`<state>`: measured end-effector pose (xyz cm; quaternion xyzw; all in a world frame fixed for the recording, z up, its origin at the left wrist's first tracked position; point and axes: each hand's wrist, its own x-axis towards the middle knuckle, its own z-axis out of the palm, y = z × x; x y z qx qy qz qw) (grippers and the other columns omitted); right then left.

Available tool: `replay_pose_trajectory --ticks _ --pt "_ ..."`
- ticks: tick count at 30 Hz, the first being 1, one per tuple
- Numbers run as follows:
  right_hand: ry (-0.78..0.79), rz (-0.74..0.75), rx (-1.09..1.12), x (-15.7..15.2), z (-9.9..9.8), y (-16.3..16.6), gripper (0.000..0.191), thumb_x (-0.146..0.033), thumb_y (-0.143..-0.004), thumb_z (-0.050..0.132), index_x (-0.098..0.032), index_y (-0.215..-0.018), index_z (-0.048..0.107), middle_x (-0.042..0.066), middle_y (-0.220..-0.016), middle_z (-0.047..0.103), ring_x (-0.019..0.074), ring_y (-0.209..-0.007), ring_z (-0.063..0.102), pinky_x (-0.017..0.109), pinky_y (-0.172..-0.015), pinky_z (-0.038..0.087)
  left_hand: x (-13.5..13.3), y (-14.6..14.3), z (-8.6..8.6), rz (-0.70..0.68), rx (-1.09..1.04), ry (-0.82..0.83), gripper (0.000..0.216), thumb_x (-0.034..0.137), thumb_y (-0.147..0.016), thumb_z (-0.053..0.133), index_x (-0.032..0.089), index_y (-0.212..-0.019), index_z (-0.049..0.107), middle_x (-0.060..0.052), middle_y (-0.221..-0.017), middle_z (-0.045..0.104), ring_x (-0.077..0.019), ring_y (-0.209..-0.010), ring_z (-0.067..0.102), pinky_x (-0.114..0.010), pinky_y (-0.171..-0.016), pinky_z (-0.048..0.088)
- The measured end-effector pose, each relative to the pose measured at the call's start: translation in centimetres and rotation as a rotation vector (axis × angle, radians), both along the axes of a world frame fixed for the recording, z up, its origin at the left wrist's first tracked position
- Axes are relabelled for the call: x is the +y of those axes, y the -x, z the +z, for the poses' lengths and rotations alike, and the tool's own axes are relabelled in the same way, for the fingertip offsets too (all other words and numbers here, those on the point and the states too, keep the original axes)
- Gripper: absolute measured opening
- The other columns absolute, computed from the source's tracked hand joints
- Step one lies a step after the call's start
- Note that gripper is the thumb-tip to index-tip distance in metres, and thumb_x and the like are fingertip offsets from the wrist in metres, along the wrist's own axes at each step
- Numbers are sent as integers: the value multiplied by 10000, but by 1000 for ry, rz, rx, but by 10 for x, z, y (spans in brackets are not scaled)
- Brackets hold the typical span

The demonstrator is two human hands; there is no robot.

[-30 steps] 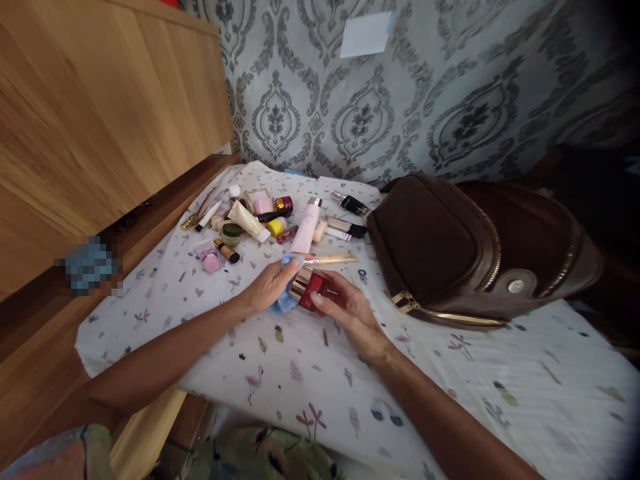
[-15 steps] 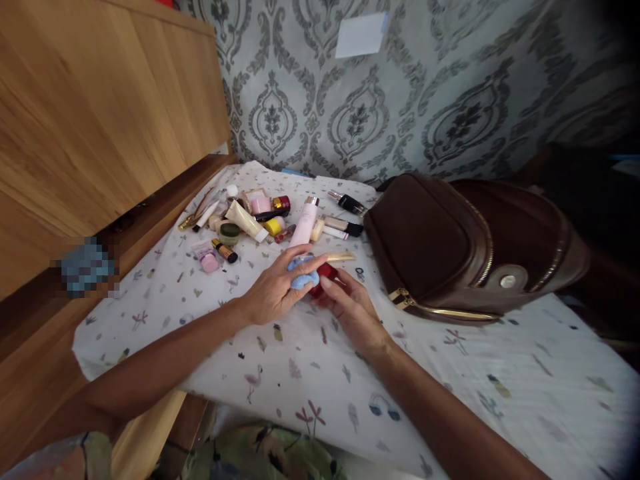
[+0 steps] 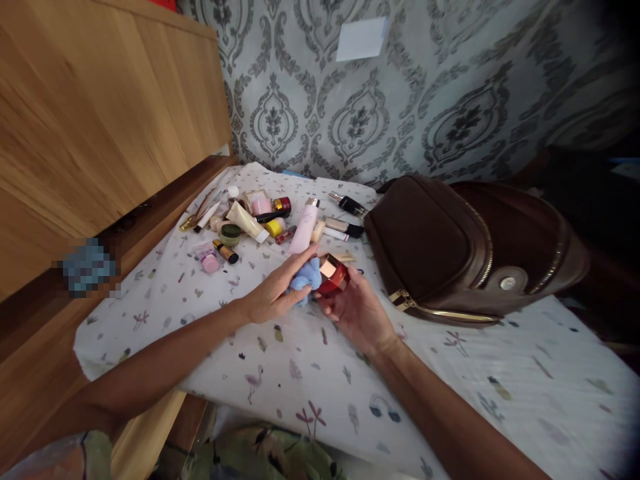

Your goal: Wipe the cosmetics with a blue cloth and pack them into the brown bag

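Observation:
My right hand point(image 3: 357, 310) grips a small red bottle with a gold cap point(image 3: 333, 275), tilted so the cap end faces up and left. My left hand point(image 3: 277, 291) holds a light blue cloth point(image 3: 306, 277) pressed against the bottle's left side, fingers curled round the cloth. Both hands hover just above the patterned white sheet point(image 3: 310, 373), near the front of a heap of cosmetics.
A heap of cosmetics lies behind the hands: a pink tube point(image 3: 305, 227), a cream tube point(image 3: 246, 221), a green jar point(image 3: 231, 231), small bottles. A brown leather bag point(image 3: 450, 247) lies to the right. A wooden headboard point(image 3: 100, 120) rises on the left, patterned wallpaper behind.
The right hand has turned the red bottle so its gold cap end shows. The left hand's blue cloth has shifted from the bottle's top to its left side.

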<state>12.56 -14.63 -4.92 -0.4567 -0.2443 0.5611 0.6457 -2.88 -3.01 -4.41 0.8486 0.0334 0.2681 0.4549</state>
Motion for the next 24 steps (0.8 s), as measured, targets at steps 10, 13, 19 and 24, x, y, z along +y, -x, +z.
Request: replay_pose_trajectory --ticks 10,13,19,24 --pt "-19 23 -33 2 -7 0 595 -781 -706 704 -245 -964 710 16 -772 700 152 -604 598 259 -539 476 7 -2 -10 -40 29 77 741 335 -919 618 261 -1587 304 -126 -1494 425 -293 -1422 409 -471 -1214 333" --pt "-48 -49 -50 1 -6 5 510 -648 -690 816 -227 -949 690 16 -813 701 162 -691 621 261 -588 508 7 -3 -11 -48 23 33 708 311 -909 616 252 -1565 357 -139 -1457 453 -301 -1398 432 -477 -1195 365" --pt "-101 -177 -111 1 -7 4 525 -473 -646 902 -247 -1039 638 10 -926 687 172 -811 634 297 -721 543 10 -3 -5 -11 -16 108 572 296 -894 605 233 -1457 525 -107 -1402 553 -294 -1354 489 -444 -1175 381" --pt "-124 -179 -207 1 -6 3 522 -416 -630 905 -254 -1060 658 19 -990 707 188 -872 622 307 -759 511 14 -3 -3 141 -8 338 527 428 -900 632 202 -1371 565 -88 -1343 633 -270 -1232 590 -378 -1056 472"
